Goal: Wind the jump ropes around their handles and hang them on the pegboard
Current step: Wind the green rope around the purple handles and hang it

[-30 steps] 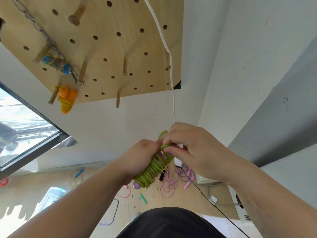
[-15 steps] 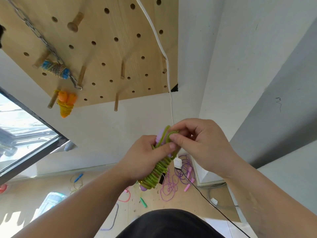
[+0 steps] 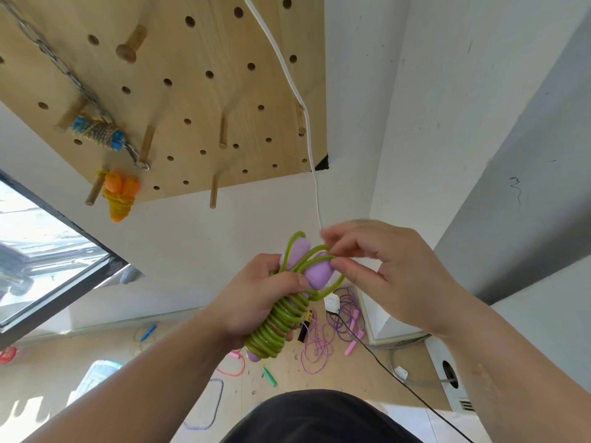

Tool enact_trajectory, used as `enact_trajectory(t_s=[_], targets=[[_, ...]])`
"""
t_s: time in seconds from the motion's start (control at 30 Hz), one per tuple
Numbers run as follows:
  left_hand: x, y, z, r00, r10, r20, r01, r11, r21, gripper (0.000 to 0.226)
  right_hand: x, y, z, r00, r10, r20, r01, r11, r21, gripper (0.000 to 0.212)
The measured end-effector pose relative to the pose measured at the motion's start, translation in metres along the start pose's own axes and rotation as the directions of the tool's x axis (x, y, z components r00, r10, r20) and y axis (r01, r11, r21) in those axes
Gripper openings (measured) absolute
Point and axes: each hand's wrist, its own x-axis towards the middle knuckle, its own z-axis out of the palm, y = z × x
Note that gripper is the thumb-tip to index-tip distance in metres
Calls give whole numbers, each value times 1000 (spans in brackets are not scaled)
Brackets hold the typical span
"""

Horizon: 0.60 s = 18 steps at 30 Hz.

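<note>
Ideally, left hand (image 3: 256,298) clenching the coiled green plastic rope (image 3: 278,324), the right hand (image 3: 399,276) pinches its last loop snug over the lilac plastic handles (image 3: 316,273) beside its fingers (image 3: 348,270).

The pegboard (image 3: 160,52) is hanging on the wall at upper left, with one wound bundle (image 3: 96,133) sitting on a peg above another bundle (image 3: 120,198) near its lower left corner. A cable (image 3: 316,193) is running down past its right edge. Below the board, the left hand (image 3: 256,298) is gripping the wound rope (image 3: 278,327), and the right hand (image 3: 393,276) just beside it is pinching a loop (image 3: 323,259). Loose ropes (image 3: 319,346) are lying on the floor (image 3: 351,378) beneath.
</note>
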Motion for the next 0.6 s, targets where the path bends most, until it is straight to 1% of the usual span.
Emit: enact_trajectory(t_s=[0.07, 0.13, 0.23, 0.3, 0.37, 0.5, 0.57, 0.6], targets=[[1, 0, -4, 996, -8, 89, 10, 1000, -27, 21, -1, -2, 1, 997, 72, 23, -74, 987, 142, 7], [3, 1, -6, 988, -7, 156, 15, 999, -45, 20, 0, -2, 3, 993, 113, 14, -113, 967, 228, 6], [5, 0, -8, 978, 1, 209, 17, 996, -83, 20, 2, -3, 5, 987, 160, 14, -154, 915, 372, 4], [5, -2, -11, 972, 3, 236, 27, 992, -121, 29, 4, -4, 7, 982, 187, 32, -180, 866, 466, 4], [5, -3, -11, 958, 19, 286, 26, 988, -150, 40, 6, -5, 8, 980, 193, 45, -186, 813, 552, 4], [11, -6, -16, 901, 96, 423, -10, 980, -199, 47, 11, -7, 10, 981, 181, 69, -180, 723, 667, 9], [14, -5, -18, 867, 128, 482, -39, 981, -190, 40, 13, -7, 12, 980, 176, 97, -192, 676, 712, 10], [15, -5, -19, 863, 126, 489, -46, 984, -173, 41, 14, -7, 12, 978, 168, 122, -203, 644, 738, 8]])
